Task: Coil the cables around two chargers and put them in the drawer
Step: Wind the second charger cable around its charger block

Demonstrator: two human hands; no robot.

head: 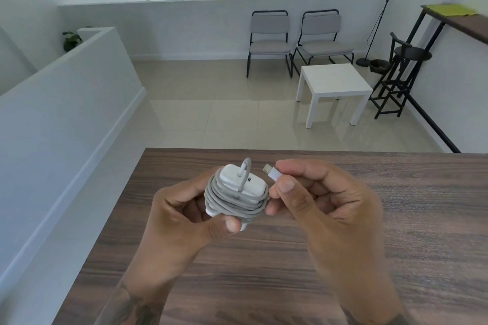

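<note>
Above a dark wood-grain counter [317,258], a person's two hands meet over a white charger [244,182] wound with grey cable [232,202]. The left hand [184,216] grips the wrapped charger from below and the side, thumb curled against its lower edge. Just beside it, the right hand [317,200] pinches the cable's white connector [272,173] between thumb and forefinger, the plug tip pointing toward the charger's top face. Beyond the counter stand two grey chairs [295,39] and a small white table [334,84] on a tiled floor
</note>
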